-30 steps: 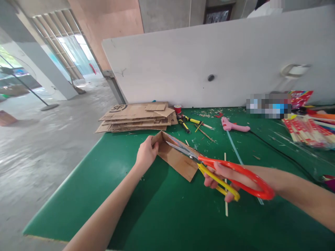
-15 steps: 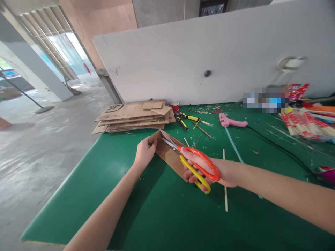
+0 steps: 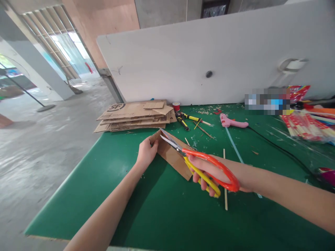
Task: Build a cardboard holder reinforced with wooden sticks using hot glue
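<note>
My left hand (image 3: pixel 147 150) is closed on the left end of a folded piece of brown cardboard (image 3: pixel 174 161), thumb on its inner face. The cardboard is held tilted over the green table. In my right hand (image 3: pixel 205 174) is a pair of scissors (image 3: pixel 209 168) with one orange and one yellow handle. The blades are slightly apart and point up and left, in front of the cardboard's upper part near my left thumb. Whether they touch the cardboard I cannot tell.
Flat cardboard sheets (image 3: pixel 131 113) are stacked at the table's back left, by a red spool (image 3: pixel 176 106) and yellow-black pliers (image 3: pixel 182 122). A pink glue gun (image 3: pixel 232 122) trails a black cord. A wooden stick (image 3: pixel 225 179) lies under my right forearm. Packaged sticks (image 3: pixel 303 125) are at right.
My right hand with the scissors has shifted right and slightly down, and the blades have drawn back a little from the fold. My left hand keeps its hold on the cardboard.
</note>
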